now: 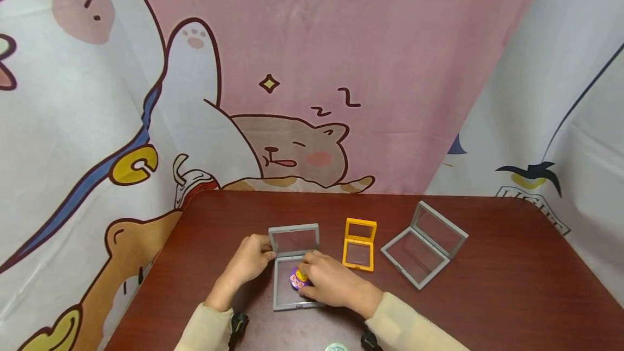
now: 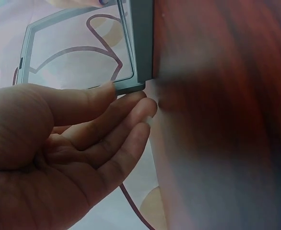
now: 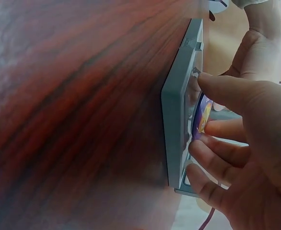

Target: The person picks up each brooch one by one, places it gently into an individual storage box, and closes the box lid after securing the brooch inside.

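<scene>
A grey hinged display case (image 1: 275, 288) with clear panels lies opened out on the table, its lid tilted up at the back. My left hand (image 1: 251, 258) pinches the lid's left side near the hinge; in the left wrist view the thumb lies on the grey frame (image 2: 141, 43) with the fingers behind it. Over the case's lower half, my right hand (image 1: 329, 280) holds a round purple badge (image 1: 294, 280) with a yellow picture. Seen from the right wrist, thumb and fingers grip the badge (image 3: 196, 122) by its edge, close against the clear panel.
A small yellow case (image 1: 345, 253) stands opened to the right, and a second grey case (image 1: 400, 271) lies opened beyond it. At the near edge of view shows part of a pale green round thing (image 1: 336, 347). A cartoon-printed curtain (image 1: 390, 69) hangs behind the brown table (image 1: 512, 286).
</scene>
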Motion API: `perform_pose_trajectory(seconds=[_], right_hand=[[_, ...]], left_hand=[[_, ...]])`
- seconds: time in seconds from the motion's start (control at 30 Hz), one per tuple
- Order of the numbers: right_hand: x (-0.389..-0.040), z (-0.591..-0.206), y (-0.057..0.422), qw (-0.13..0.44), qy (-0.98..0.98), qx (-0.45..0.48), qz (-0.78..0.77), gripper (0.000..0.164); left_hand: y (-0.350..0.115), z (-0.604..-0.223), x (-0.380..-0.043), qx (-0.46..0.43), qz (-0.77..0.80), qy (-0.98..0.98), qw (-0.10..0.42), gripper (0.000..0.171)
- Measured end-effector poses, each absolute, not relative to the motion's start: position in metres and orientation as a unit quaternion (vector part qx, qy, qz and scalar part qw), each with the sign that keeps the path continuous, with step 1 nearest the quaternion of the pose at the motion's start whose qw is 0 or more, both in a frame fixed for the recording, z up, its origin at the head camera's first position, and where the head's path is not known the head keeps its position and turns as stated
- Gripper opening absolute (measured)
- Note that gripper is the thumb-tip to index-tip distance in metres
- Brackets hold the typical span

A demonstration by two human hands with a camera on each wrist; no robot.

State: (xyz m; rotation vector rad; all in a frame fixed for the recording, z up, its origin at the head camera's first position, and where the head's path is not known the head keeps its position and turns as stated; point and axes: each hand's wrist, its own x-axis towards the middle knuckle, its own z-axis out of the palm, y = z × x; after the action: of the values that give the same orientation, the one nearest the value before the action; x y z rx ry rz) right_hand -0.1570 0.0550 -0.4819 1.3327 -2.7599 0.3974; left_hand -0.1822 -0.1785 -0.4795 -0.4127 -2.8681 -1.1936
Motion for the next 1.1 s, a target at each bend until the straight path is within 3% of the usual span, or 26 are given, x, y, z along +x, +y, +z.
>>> perform_pose_trajectory(seconds=[0.5,0.67,0.9,1.1], right_hand=[[-0.156,-0.481,0.053,0.036,-0.893,0.436,0.109,0.039],[-0.157,-0.474,0.06,0.05,-0.887,0.434,0.152,0.03],[-0.164,-0.456,0.076,0.138,-0.852,0.435,0.255,0.013],[-0.173,-0.445,0.086,0.211,-0.854,0.377,0.29,0.015]], left_hand=[[-0.177,-0.48,-0.182,-0.124,-0.394,-0.911,-0.005,0.012],[-0.178,-0.479,-0.183,-0.126,-0.397,-0.909,-0.005,0.012],[-0.178,-0.478,-0.183,-0.126,-0.396,-0.91,0.004,0.013],[-0.178,-0.476,-0.183,-0.128,-0.394,-0.91,0.015,0.015]])
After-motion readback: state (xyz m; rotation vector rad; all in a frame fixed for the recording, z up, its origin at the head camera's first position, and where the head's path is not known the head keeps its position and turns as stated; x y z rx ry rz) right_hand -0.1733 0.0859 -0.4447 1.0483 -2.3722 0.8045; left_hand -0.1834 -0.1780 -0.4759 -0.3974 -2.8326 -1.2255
